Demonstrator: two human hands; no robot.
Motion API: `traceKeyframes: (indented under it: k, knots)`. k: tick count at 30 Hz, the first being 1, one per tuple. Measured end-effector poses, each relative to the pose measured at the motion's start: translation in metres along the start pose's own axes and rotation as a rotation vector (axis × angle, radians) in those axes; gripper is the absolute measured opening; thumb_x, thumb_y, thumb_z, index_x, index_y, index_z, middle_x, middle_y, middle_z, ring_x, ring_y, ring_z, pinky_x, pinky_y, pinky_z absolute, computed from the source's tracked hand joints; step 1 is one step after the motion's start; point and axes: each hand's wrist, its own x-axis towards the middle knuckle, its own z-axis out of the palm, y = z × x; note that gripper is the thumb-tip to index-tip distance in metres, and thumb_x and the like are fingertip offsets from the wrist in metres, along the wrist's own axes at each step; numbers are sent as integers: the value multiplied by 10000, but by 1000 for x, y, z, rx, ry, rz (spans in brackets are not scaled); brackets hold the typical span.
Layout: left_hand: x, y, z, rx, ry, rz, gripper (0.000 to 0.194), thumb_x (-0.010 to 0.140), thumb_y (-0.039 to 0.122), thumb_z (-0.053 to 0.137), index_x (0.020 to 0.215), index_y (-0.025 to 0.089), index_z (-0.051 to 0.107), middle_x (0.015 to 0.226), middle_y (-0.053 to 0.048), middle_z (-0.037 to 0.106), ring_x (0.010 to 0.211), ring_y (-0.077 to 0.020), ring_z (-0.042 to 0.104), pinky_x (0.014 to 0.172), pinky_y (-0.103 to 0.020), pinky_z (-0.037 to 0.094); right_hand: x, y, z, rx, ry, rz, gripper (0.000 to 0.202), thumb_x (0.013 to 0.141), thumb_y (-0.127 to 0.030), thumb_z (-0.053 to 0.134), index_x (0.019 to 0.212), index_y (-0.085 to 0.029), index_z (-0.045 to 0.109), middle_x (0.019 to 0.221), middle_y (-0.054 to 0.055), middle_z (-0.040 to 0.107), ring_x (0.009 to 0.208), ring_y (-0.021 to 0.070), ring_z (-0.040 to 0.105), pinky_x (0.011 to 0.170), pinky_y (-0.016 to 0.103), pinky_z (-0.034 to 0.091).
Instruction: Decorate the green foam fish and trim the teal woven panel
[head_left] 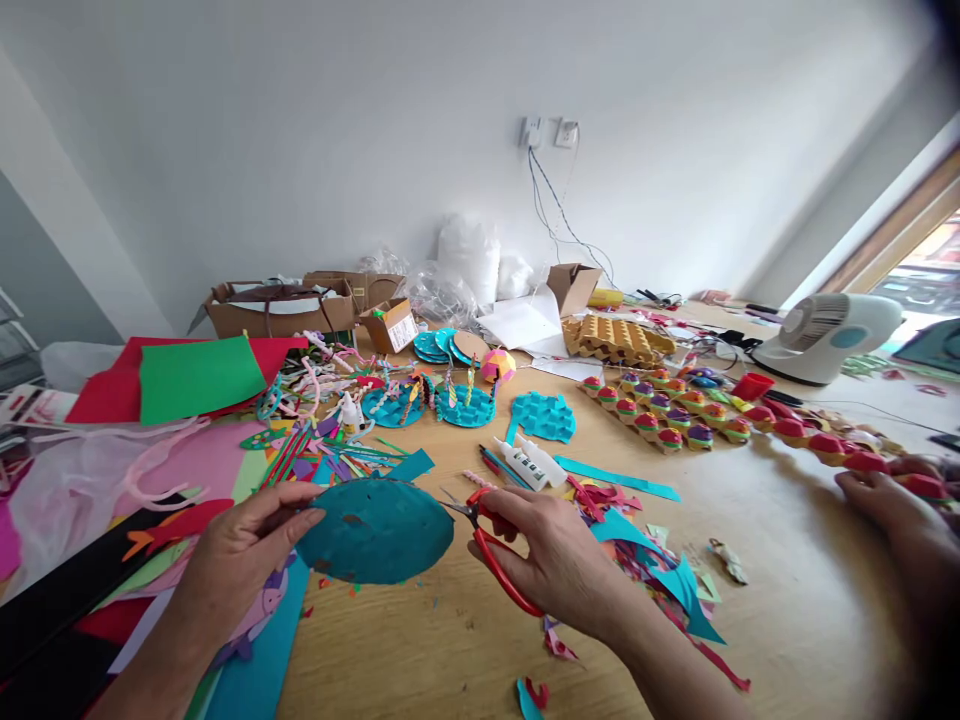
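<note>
Pinched at its left edge by my left hand [255, 550] is a teal oval disc [379, 535], held above the wooden table with a few brownish worn patches on its face. My right hand [551, 560] grips scissors [506, 575] with red-orange handles. Their blades point left and reach the right edge of the disc; whether they are cutting into it I cannot tell. Just beyond the hands lie white glue bottles [529, 465] and a teal bumpy piece [544, 415]. Teal discs with twisted upright sticks [465, 400] stand farther back.
Paper scraps [652, 560] lie right of my right hand. Coloured sheets [199, 380] and pipe cleaners [307, 385] crowd the left. Painted egg-carton strips [667, 405] and a white fan [832, 335] are at right. Another person's hand [892, 510] touches a strip at the right edge.
</note>
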Motion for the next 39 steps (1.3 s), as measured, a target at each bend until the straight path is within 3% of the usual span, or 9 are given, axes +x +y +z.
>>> traceKeyframes:
  k: [9, 17, 23, 32, 39]
  knots:
    - [-2, -5, -2, 25, -27, 82, 213, 598, 375, 671, 728, 209, 695, 610, 4, 651, 519, -152, 549, 392, -196, 415, 9, -2, -1, -66, -40, -112, 230, 821, -352, 483, 938, -198, 607, 730, 33, 596, 625, 128, 501, 534, 224, 295]
    - [-4, -6, -2, 19, -30, 90, 187, 592, 365, 680, 715, 225, 690, 526, 35, 587, 417, -105, 446, 369, -189, 371, 12, -3, -2, -81, -73, -145, 253, 822, -358, 476, 959, -191, 607, 771, 46, 621, 661, 142, 530, 561, 228, 320]
    - [-5, -11, -3, 19, -77, 107, 188, 608, 366, 674, 736, 230, 690, 584, 15, 613, 452, -119, 470, 392, -201, 385, 12, -5, -1, -80, -47, -166, 245, 818, -360, 483, 917, -177, 612, 738, 45, 619, 637, 139, 525, 562, 232, 321]
    - [-12, -7, 3, -7, -89, -24, 222, 633, 392, 635, 757, 208, 633, 452, 52, 434, 382, -83, 315, 346, -193, 253, 10, -6, 0, -103, -82, -159, 226, 825, -349, 478, 904, -177, 599, 683, 17, 596, 587, 116, 495, 522, 226, 278]
    - [-16, -6, 7, -75, -57, -84, 190, 629, 359, 637, 750, 214, 619, 482, 59, 428, 425, -85, 331, 392, -196, 264, 8, -6, 0, -130, -105, -165, 221, 845, -351, 451, 901, -186, 588, 695, 24, 615, 619, 126, 524, 543, 229, 284]
